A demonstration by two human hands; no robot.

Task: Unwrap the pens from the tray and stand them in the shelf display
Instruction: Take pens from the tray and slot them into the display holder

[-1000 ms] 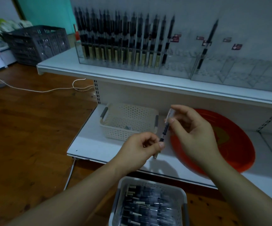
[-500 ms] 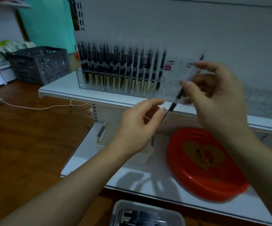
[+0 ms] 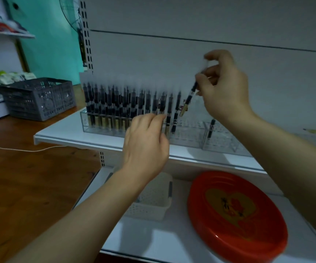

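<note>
Pen (image 3: pixel 188 99) now up at the clear display rack (image 3: pixel 189 133), tilted, pinched at its top by my right hand (image 3: pixel 223 86); 1 second ago it sat low between both hands; left hand (image 3: pixel 145 141) released, fingers loosely curled, holding nothing; insertion next, I judge; red tray (image 3: pixel 237 215) on lower shelf; wooden floor left.

Black pens (image 3: pixel 126 103), red plate (image 3: pixel 237 215), grey crate (image 3: pixel 37 98).

A red plate (image 3: pixel 237 215) with a yellow heart lay on the lower shelf at five o'clock, a white perforated basket (image 3: pixel 151 204) just beside it toward six. At nine o'clock a grey crate (image 3: pixel 37 98) stood on the wooden floor (image 3: pixel 30 183), a white cord (image 3: pixel 26 149) trailing below it.
</note>
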